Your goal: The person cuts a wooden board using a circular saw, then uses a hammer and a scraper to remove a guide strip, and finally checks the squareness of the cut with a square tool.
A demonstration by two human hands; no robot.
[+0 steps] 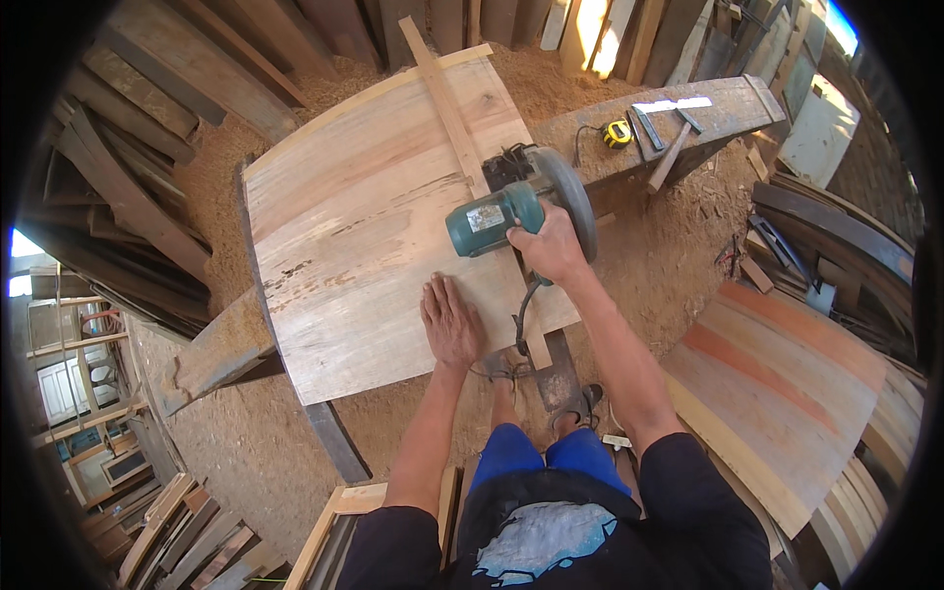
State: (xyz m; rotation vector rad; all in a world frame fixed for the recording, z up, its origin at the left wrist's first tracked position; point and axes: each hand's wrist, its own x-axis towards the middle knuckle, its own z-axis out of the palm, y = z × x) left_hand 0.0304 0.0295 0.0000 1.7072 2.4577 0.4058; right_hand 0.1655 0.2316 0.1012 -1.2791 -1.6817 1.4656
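Note:
My right hand is wrapped round the handle of a green circular saw, which sits near the right edge of a wide wooden panel. The saw's large round grey guard faces right, and the blade itself is hidden. A long narrow wooden strip runs across the panel and passes beneath the saw. My left hand lies flat on the panel near its front edge, fingers stretched out. A dark power cord hangs from the saw toward me.
On a thick beam at the right lie a yellow tape measure, a try square and a hammer. Another panel lies at lower right. Boards stand at the back. Sawdust covers the ground.

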